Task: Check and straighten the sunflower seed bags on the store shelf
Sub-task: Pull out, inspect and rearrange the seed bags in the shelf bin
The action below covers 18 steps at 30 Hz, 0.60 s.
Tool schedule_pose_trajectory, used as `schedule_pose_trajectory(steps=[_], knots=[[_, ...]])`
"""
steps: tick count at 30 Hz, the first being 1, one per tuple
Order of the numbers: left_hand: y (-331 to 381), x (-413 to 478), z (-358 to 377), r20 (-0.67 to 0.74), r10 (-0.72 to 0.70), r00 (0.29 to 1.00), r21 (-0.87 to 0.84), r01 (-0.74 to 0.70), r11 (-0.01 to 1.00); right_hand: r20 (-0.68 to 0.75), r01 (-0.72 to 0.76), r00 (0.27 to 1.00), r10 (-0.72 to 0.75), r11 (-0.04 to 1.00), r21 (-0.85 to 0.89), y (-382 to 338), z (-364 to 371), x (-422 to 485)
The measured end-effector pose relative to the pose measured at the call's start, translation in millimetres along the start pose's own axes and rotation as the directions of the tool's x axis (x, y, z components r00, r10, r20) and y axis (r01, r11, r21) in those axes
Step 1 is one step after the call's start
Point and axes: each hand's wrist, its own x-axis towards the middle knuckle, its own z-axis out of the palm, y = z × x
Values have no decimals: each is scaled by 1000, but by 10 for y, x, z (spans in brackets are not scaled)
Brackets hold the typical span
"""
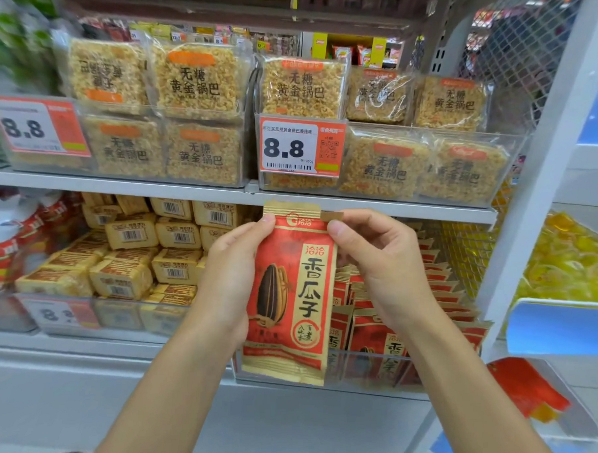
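Both forearms reach up from the bottom of the view and meet in front of the lower shelf. The left hand point(229, 274) stands at the left edge of a red and tan sunflower seed bag point(293, 295), palm turned towards it. The right hand point(378, 264) is at the bag's upper right edge, its back facing right.

The bag is held upright in the air, print facing the camera, its top just under the front edge of the upper shelf point(410, 211). It covers part of the row of matching seed bags point(391, 325) standing on end in a clear bin point(365, 367) directly behind it and to its right. Left of that bin lie stacked tan wrapped blocks point(130, 233). On the upper shelf sit clear packs of rice crackers point(195, 80) and a price tag point(301, 147) reading 8.8. Far right, a tray of yellow sweets point(573, 259) is blurred.

The left fingers point(266, 221) grip the bag, thumb on the front near the top left corner, the others hidden behind it. The right fingers point(339, 231) are curled and pinch the top right corner, thumb on the front, where a tan strip of the top seal sticks out sideways.
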Motion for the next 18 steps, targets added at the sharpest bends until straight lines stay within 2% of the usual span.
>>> schedule_pose_trajectory(steps=[2, 4, 6, 9, 13, 18], knots=[[12, -16, 13, 71, -136, 988, -72, 141, 987, 7, -64, 998, 64, 990, 127, 29, -22, 15], [-1, -11, 17, 86, -168, 982, -89, 175, 980, 38, -128, 992, 123, 971, 202, 39, -36, 24], [-9, -6, 28, 70, -113, 991, -82, 119, 990, 84, -195, 980, 179, 943, 270, 54, -54, 28], [8, -10, 54, 11, 80, 997, -37, -79, 996, 124, -281, 959, 253, 896, 344, 64, -67, 33], [45, -27, 49, -16, 290, 957, 117, -286, 951, 126, -293, 956, 265, 874, 387, 56, -52, 31], [83, -42, 20, -11, 341, 940, 182, -334, 925, 144, -236, 970, 195, 899, 370, 61, -79, 43]])
